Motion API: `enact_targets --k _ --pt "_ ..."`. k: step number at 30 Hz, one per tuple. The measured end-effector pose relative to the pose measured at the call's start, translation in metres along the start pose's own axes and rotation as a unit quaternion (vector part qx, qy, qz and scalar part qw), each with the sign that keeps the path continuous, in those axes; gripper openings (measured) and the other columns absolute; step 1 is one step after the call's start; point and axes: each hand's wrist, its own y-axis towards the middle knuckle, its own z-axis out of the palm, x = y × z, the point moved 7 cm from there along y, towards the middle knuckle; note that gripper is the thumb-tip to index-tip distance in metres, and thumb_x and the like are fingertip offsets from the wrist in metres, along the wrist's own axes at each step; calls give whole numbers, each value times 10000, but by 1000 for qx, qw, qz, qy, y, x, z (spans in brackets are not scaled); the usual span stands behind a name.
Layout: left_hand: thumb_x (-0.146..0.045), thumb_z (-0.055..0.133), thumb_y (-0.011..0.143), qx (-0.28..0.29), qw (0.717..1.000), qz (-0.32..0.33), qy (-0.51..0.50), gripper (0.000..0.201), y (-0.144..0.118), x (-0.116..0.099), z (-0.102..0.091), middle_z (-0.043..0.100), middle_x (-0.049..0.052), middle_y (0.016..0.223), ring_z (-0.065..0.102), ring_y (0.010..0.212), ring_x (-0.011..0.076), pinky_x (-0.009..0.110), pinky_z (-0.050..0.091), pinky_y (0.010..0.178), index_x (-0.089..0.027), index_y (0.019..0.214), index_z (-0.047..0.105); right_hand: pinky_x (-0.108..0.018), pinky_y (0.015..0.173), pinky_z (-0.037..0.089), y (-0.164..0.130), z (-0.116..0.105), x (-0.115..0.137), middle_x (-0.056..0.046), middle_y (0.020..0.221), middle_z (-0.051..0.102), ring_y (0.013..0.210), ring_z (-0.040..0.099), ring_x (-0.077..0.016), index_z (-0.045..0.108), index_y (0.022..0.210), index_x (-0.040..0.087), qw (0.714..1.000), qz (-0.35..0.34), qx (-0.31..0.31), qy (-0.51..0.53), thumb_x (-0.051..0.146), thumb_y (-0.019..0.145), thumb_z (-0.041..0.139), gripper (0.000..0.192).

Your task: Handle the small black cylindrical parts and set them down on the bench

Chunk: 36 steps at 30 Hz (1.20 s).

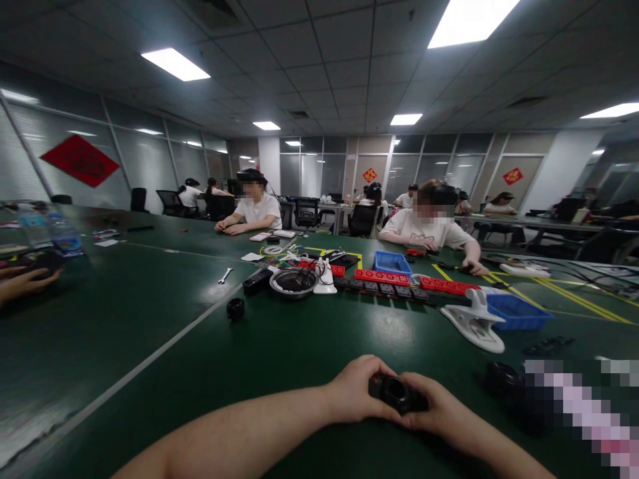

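My left hand [357, 391] and my right hand [435, 403] hold a small black device with a round ring on top [396, 392] between them, low over the green table [299, 359]. The fingers of each hand curve around one side of it, and the thumbs nearly meet at its near edge. Its underside is hidden by the hands. A black round part [235, 309] of similar size sits farther off to the left. Another dark round part [503, 378] lies to the right of my right hand, beside a pixelated area.
Ahead lie a metal bowl [294, 295], red power strips [382, 277], a white stand [474, 322] and blue trays [519, 314] [392, 262]. A wrench [225, 275] lies left. Across the table sit two people [259, 211] [424, 226]; another person's hands [24, 285] show at far left.
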Motion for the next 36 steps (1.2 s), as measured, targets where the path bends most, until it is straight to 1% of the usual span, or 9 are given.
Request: enact_targets --k 6,10,13,16,18,21,23,28,36 --pt "-389 762 473 -57 996 -73 14 508 -2 4 1 508 3 860 488 756 167 244 401 626 -178 877 538 -215 503 315 3 2 -3 15 641 495 607 455 -142 418 654 170 986 30 -102 -130 317 563 653 292" --pt "-358 749 504 -116 988 -94 27 455 -7 4 -1 511 3 848 486 772 173 250 394 637 -181 863 532 -260 559 341 -1 3 8 -38 697 563 653 521 -194 479 715 168 954 54 -165 -246 299 633 578 184" --pt "-320 737 534 -112 990 -81 15 436 -8 2 -1 513 10 878 488 781 169 251 401 662 -185 897 538 -324 649 361 -3 2 15 -72 776 589 745 538 -248 534 781 170 939 36 -172 -295 371 640 585 250" --pt "-308 722 567 -79 996 -41 10 421 -7 -1 0 518 10 878 494 781 166 252 406 679 -192 934 551 -372 759 372 -3 1 13 -107 965 569 899 512 -280 518 995 160 965 -29 -130 -226 439 595 635 501" --pt "-321 714 585 -55 998 -14 13 423 -7 -3 0 524 10 870 496 781 167 255 406 684 -200 960 560 -376 833 362 -3 3 10 -122 1091 520 996 477 -273 444 1135 152 987 -67 -64 -135 428 608 641 627" --pt "-336 711 595 -29 999 4 15 443 -5 -4 0 529 11 865 493 762 162 248 405 666 -207 992 563 -367 879 350 -4 3 6 -101 1134 504 1043 460 -249 433 1165 164 998 -65 22 -18 360 669 610 562" --pt "-316 717 591 -25 1000 4 14 439 -5 -5 0 526 9 849 485 738 154 237 399 642 -199 987 567 -356 853 368 -4 2 7 -78 1064 545 996 488 -240 495 1096 162 998 -53 42 17 313 683 599 452" --pt "-264 721 588 -26 1000 2 3 412 -3 -7 2 505 -2 813 454 684 136 216 373 596 -184 960 563 -287 671 403 -3 0 6 -32 825 563 776 518 -195 576 884 129 999 -40 27 12 272 657 618 272" --pt "-246 733 554 -48 998 -39 6 359 -2 -3 6 495 -12 791 452 691 148 227 359 590 -179 860 559 -189 489 305 -2 -1 -3 39 658 476 600 437 -110 482 726 154 995 11 -57 -81 339 540 710 348"
